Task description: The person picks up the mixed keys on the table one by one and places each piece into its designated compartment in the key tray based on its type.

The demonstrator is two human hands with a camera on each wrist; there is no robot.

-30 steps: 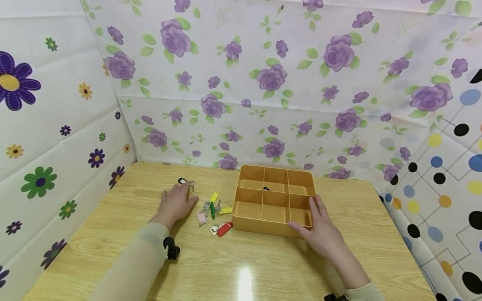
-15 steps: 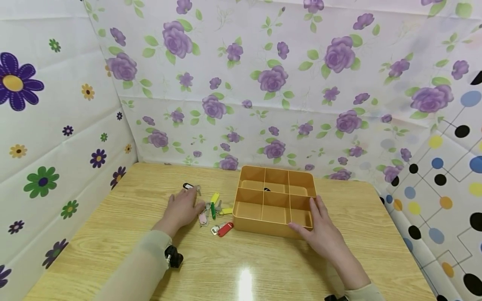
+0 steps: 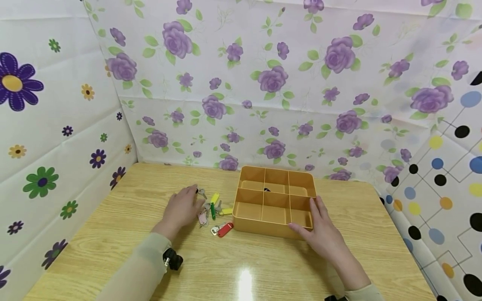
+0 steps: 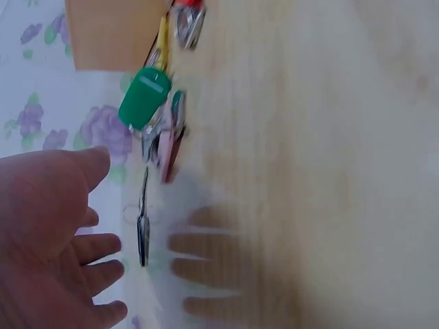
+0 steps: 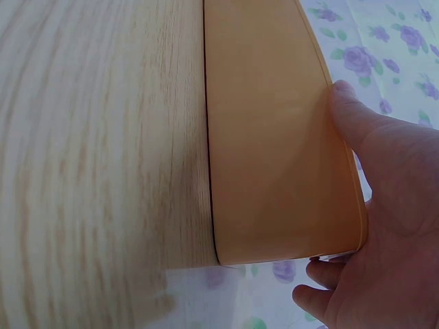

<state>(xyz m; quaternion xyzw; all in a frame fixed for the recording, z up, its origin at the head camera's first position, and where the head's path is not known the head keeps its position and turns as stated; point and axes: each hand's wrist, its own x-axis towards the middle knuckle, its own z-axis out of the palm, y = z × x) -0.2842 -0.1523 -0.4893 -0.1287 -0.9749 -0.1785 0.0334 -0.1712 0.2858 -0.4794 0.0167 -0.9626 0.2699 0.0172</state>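
Observation:
My left hand (image 3: 181, 207) hovers over the table with its fingers spread, close beside a key with a black tag (image 4: 143, 233). In the head view the hand partly hides that tag. Just right of it lies a small pile of keys with a green tag (image 3: 213, 210), yellow tags (image 3: 214, 197) and a pink tag (image 3: 203, 218). A key with a red tag (image 3: 225, 229) lies nearer the front. My right hand (image 3: 323, 232) grips the front right corner of an orange divided box (image 3: 260, 226), thumb on its front rim and fingers round the right side.
The box has several compartments, and a black tag (image 3: 267, 190) shows in the back middle one. Wood-grain table (image 3: 211, 267) lies under everything. A flowered cloth (image 3: 241, 104) hangs behind it, and patterned cloths stand at both sides.
The key with the black tag has slid right and slightly nearer, toward the pile, and my left hand moved right along with it. My right hand and the box have stayed put.

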